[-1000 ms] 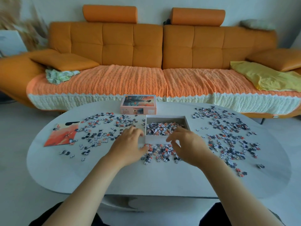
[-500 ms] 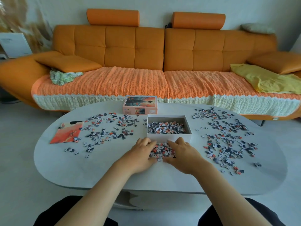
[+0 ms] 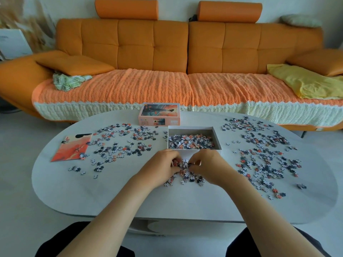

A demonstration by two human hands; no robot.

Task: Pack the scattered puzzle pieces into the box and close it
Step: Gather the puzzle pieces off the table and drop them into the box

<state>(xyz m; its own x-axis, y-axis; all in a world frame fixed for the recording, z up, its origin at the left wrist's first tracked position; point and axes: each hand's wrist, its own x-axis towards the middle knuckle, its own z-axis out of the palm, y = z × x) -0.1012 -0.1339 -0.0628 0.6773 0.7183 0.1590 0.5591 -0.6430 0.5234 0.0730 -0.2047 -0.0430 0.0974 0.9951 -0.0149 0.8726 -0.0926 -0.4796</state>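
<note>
Both curled around puzzle pieces (image 3: 185, 175), the left hand (image 3: 163, 168) and right hand (image 3: 210, 166) gather a heap just before the open box (image 3: 193, 127), likely set midway along the table (image 3: 89, 197) for short lifts.

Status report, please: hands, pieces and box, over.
Both busy: left grip and right grip pinch pieces before the box. Box open, part filled; lid behind it. Nothing in the way.
</note>
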